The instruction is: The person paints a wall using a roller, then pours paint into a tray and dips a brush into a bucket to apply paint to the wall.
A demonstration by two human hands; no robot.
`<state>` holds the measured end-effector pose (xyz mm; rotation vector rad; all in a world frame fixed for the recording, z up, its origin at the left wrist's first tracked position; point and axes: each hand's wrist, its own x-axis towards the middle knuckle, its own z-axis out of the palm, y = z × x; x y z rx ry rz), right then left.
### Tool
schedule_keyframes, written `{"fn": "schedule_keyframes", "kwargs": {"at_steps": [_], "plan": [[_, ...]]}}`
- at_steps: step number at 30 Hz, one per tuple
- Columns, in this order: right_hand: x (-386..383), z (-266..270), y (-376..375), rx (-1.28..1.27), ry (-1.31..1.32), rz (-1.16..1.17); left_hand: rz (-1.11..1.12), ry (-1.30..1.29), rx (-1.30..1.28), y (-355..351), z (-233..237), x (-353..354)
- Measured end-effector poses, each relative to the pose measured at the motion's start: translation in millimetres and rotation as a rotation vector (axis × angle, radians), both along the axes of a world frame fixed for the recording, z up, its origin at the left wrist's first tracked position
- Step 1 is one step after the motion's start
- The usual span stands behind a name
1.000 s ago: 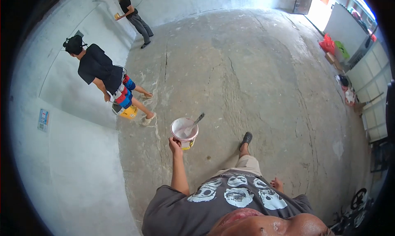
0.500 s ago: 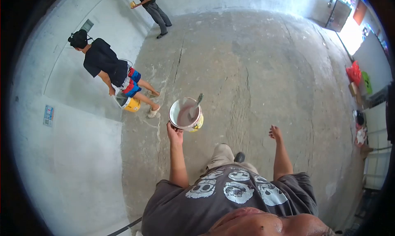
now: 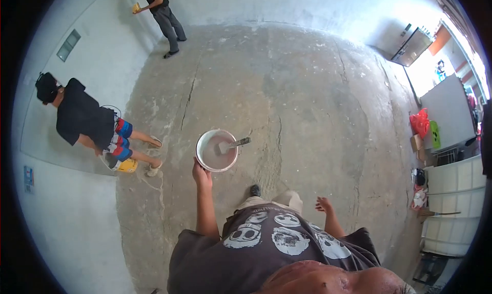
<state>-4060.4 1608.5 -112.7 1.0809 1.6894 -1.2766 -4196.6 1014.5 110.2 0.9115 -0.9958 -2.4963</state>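
My left hand (image 3: 202, 175) is closed on the near side of a white round bucket (image 3: 221, 169), holding it out in front of me above the floor. Greyish-pink liquid (image 3: 211, 153) fills part of the bucket. Leaning on its right rim is a flat-bladed tool (image 3: 239, 143), its pale blade down in the liquid and its darker handle sticking out. My right hand (image 3: 323, 204) hangs at my right side with its fingers slightly apart, touching nothing.
To the left a person (image 3: 84, 112) holds a yellow-and-white bucket (image 3: 126, 165) by the wall. Farther back another person (image 3: 161, 15) holds a yellow object (image 3: 136, 8). Along the right side are a red bag (image 3: 420, 122), a broom (image 3: 438, 213) and white panels (image 3: 453, 204). The concrete floor (image 3: 302, 104) is cracked.
My view has turned right, so both people and the wall shift left in it. My feet have changed places in a step. The tool's handle has tipped further right in the bucket.
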Motion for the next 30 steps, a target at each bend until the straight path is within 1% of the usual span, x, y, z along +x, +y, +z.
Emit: {"fn": "schedule_keyframes", "kwargs": {"at_steps": [1,2,3,5,6,7,8,9,11,12,14,15,16,18,19,20,22,24,25,26,27,28,30], "plan": [[11,-3,28,0.026,0.015,-0.092,-0.016,-0.012,-0.066,-2,0,-17],[27,13,38,0.072,0.003,-0.218,-0.022,-0.034,-0.077,-4,2,-25],[28,35,51,0.121,0.002,-0.343,-0.024,-0.072,-0.079,0,6,-49],[18,39,77,0.114,0.0,-0.58,-0.006,-0.089,-0.072,16,17,-106],[0,48,80,0.108,0.001,-0.568,0.007,-0.088,-0.077,20,16,-131],[-24,59,81,0.066,0.013,-0.604,0.003,-0.065,-0.107,24,14,-154],[-57,58,83,0.023,0.029,-0.637,0.002,-0.039,-0.136,29,11,-180],[-79,53,79,0.019,0.034,-0.612,0.021,-0.017,-0.128,39,22,-188],[-176,44,73,0.009,0.177,-0.358,0.063,-0.012,-0.145,62,20,-246],[-226,49,63,-0.003,0.218,-0.223,0.079,-0.01,-0.166,74,23,-266],[-356,71,29,-0.053,0.319,0.055,0.162,0.014,-0.147,95,18,-311],[-420,85,10,-0.081,0.376,0.192,0.181,-0.008,-0.153,106,25,-332],[-480,111,-16,-0.149,0.522,0.292,0.199,-0.023,-0.153,114,31,-356],[-585,165,-68,-0.198,0.777,0.528,0.225,-0.015,-0.202,119,39,-405],[-630,189,-90,-0.174,0.915,0.715,0.226,-0.035,-0.231,123,40,-422],[-667,230,-116,-0.11,1.098,0.833,0.245,-0.055,-0.23,126,42,-437],[-719,310,-156,-0.147,1.254,0.977,0.271,-0.045,-0.295,131,46,-480],[-755,365,-180,-0.188,1.271,1.092,0.309,-0.035,-0.298,143,65,-519],[-770,376,-188,-0.196,1.232,1.124,0.318,-0.029,-0.316,151,71,-533],[-787,382,-196,-0.196,1.311,1.083,0.336,-0.066,-0.295,155,70,-552],[-804,382,-204,-0.199,1.394,1.035,0.362,-0.038,-0.314,154,67,-573],[-821,377,-210,-0.208,1.365,1.053,0.382,-0.003,-0.338,155,64,-591],[-859,371,-218,-0.189,1.371,1.072,0.395,-0.014,-0.326,160,65,-627]]}}
